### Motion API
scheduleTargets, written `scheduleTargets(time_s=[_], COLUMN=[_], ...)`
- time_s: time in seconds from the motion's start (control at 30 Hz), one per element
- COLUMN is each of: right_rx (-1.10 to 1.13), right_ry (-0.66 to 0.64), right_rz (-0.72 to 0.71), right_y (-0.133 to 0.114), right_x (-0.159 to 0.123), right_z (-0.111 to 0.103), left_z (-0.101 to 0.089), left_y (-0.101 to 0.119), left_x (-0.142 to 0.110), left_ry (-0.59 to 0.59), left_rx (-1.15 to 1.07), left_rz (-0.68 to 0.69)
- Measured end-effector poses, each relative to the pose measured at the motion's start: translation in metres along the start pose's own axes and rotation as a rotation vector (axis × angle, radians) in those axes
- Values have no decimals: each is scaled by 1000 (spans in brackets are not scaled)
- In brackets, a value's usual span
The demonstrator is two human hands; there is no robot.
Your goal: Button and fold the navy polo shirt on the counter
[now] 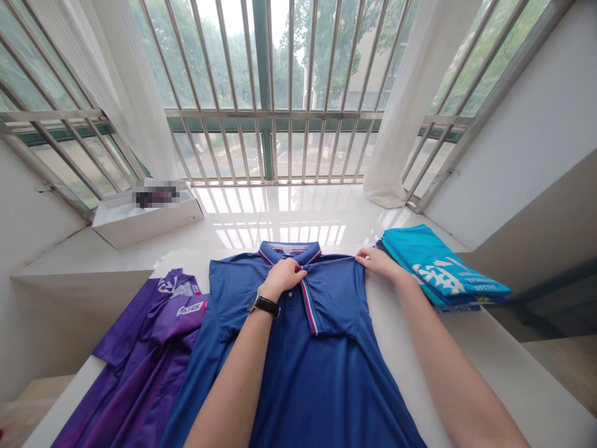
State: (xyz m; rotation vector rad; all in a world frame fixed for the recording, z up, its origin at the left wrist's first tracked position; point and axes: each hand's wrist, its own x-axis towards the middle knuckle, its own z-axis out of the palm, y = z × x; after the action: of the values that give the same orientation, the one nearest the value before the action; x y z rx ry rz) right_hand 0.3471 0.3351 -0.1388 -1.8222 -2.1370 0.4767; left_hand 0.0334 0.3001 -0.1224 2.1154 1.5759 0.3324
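Observation:
A dark blue polo shirt (321, 361) with a red and white trimmed collar lies face up on the white table (527, 386). Its right sleeve is folded inward across the chest. My left hand (282, 277), with a black wristwatch on the wrist, is closed in a pinch on the shirt's collar and placket near the buttons. At the shirt's right shoulder, my right hand (379, 261) grips the folded fabric edge with closed fingers.
Purple garments (149, 354) lie piled at the table's left. A stack of folded turquoise and blue shirts (441, 267) sits at the right. A white box (144, 218) rests on the glossy windowsill (289, 218), before a barred window with white curtains.

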Motion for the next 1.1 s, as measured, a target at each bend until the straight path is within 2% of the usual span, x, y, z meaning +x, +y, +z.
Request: scheduleTargets(time_s=[0.13,0.3,0.63,0.93,1.03,1.1], right_rx=[-61,-192,-310,-384,-385,-374], right_ry=[-12,21,-36,109,159,211], right_rz=[2,96,129,289,308,300], right_y=[0,4,-11,-29,-35,-41], right_x=[2,6,-5,-11,-12,-17], right_z=[0,6,0,9,3,-9], left_z=[-4,0,8,3,5,4], left_y=[6,14,26,31,35,36], left_x=[-1,-2,-5,-8,-9,-9], left_ry=[-44,-110,-78,-288,-258,-187], left_rx=[26,17,138,97,147,188], left_rz=[22,36,21,62,50,30])
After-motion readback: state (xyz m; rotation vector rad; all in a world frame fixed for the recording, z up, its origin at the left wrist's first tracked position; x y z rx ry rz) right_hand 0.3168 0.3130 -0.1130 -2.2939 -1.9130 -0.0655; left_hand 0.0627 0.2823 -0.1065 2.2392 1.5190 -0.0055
